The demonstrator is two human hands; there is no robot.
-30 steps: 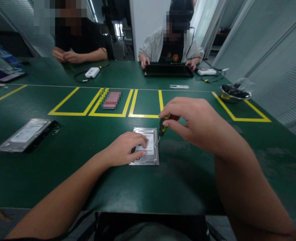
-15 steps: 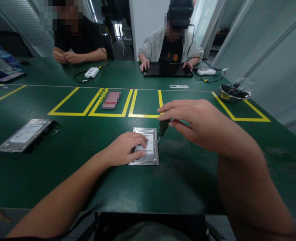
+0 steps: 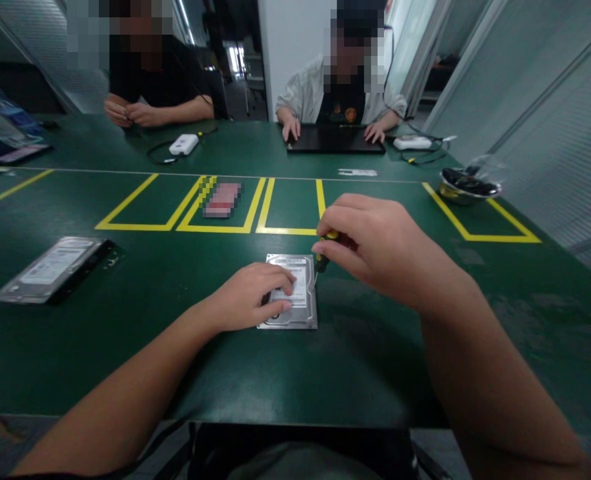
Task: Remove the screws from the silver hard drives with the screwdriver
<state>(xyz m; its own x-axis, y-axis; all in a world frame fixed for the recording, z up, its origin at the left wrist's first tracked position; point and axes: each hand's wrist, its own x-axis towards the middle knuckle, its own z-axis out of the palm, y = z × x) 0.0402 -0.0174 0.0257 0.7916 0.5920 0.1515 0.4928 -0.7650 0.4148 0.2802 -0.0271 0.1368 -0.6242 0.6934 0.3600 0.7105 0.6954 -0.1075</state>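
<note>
A silver hard drive [image 3: 298, 293] lies flat on the green table [image 3: 365, 360] right in front of me. My left hand [image 3: 250, 297] rests on its left half, fingers pressed down on the label. My right hand [image 3: 375, 247] is closed around a small screwdriver [image 3: 321, 260] with a black and yellow handle. The tool stands nearly upright, its tip at the drive's right edge near the far corner.
A second hard drive [image 3: 53, 267] lies at the left. Yellow tape boxes [image 3: 225, 207] mark the table's middle, one holding a pink object [image 3: 221, 199]. A metal bowl [image 3: 468, 185] sits at the right. Two people sit across, one with hands on a black laptop [image 3: 335, 141].
My right hand's fingers opened out half a second ago and have closed again around the screwdriver handle, as in turning it. The left hand and the drive have stayed put.
</note>
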